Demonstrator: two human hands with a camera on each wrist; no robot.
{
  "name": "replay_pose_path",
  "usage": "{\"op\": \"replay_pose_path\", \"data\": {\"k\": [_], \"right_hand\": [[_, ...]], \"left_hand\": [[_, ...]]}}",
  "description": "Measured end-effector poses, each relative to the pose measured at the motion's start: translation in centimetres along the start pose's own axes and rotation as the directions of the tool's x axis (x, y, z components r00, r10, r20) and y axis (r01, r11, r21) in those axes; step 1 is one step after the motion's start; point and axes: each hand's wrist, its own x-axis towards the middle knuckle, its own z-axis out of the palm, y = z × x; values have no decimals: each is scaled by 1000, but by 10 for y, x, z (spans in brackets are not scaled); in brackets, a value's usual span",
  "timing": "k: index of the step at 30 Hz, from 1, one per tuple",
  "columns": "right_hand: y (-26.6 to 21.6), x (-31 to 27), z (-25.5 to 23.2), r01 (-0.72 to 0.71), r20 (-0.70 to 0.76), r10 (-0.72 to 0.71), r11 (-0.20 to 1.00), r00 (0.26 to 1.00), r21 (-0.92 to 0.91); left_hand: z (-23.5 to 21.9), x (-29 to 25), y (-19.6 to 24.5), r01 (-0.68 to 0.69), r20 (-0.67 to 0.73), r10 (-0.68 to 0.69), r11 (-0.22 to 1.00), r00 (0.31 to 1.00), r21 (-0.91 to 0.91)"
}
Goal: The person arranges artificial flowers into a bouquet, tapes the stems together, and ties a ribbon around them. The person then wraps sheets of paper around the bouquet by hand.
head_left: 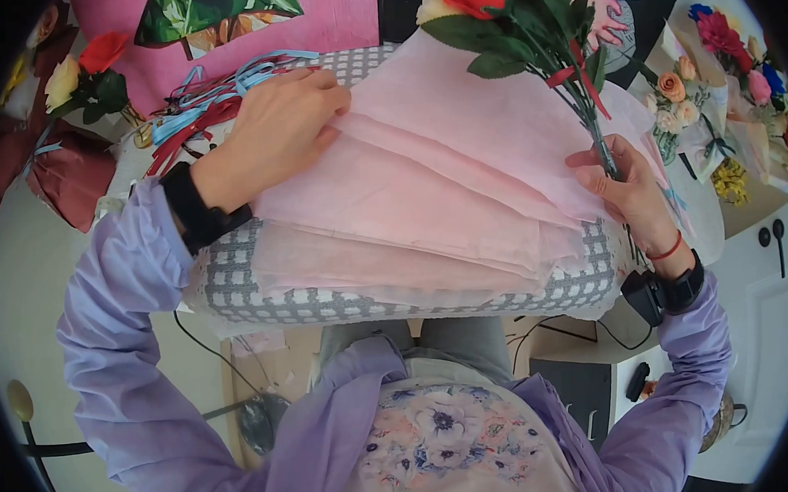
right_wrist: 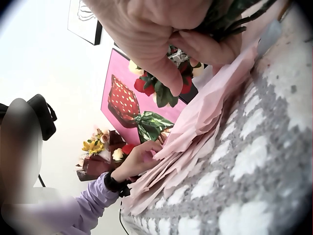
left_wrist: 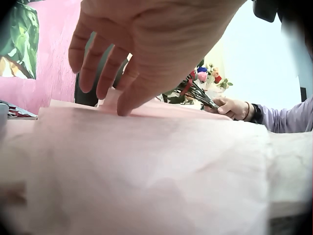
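Observation:
Layered pink wrapping paper [head_left: 427, 190] lies fanned over a grey-and-white checked cloth. At its upper left edge is my left hand [head_left: 274, 131]; in the left wrist view the fingers of that hand [left_wrist: 142, 54] hang mostly straight, the thumb touching the paper's edge. My right hand [head_left: 625, 182] grips the stems of a flower bunch [head_left: 534, 30] with red and cream blooms, tied with a red ribbon [head_left: 573, 74], over the paper's right side. In the right wrist view, the right hand's fingers [right_wrist: 210, 46] curl round the stems, close above the pink paper [right_wrist: 195, 127].
Blue and red ribbons [head_left: 214, 99] lie at the back left, before a pink painting [head_left: 335, 15]. A dark red wrapped bouquet [head_left: 74, 180] stands at the far left. More bouquets [head_left: 727, 90] stand at the right. The checked cloth [head_left: 316, 300] shows along the near edge.

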Motion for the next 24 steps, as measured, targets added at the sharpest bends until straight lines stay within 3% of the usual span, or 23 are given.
{"op": "replay_pose_path", "data": {"k": [1, 3, 6, 10, 12, 16, 19, 20, 22, 24], "right_hand": [[5, 1, 1, 1, 0, -1, 1000, 1000, -1], [14, 4, 4, 241, 38, -238, 962, 971, -129], [3, -8, 9, 140, 5, -142, 971, 990, -194], [1, -14, 12, 140, -5, -146, 960, 989, -243], [2, -15, 13, 64, -12, -68, 969, 998, -238], [4, -20, 18, 146, -3, -150, 968, 989, -203], [-23, -30, 13, -55, -9, 54, 998, 998, -13], [-21, -28, 9, -50, -10, 50, 999, 999, -13], [-12, -20, -10, 110, -102, -119, 990, 988, -85], [-7, -8, -32, 188, -120, -198, 978, 973, -91]], "left_hand": [[1, 1, -1, 1, -2, -1, 1000, 1000, 0], [1, 2, -2, -2, -9, 2, 1000, 1000, -20], [-9, -6, 1, -68, -73, 61, 992, 995, -105], [-21, -29, 10, -66, -43, 58, 978, 997, -198], [-25, -41, 14, -111, -136, 75, 954, 988, -280], [-35, -67, 19, -105, -141, 71, 962, 987, -252], [-37, -84, 14, -49, -59, 33, 955, 998, -293], [-37, -88, 11, -43, -25, 37, 946, 999, -321], [-41, -89, 4, -41, 2, 44, 938, 999, -343], [-53, -86, 0, -32, 167, 85, 954, 982, -297]]}}
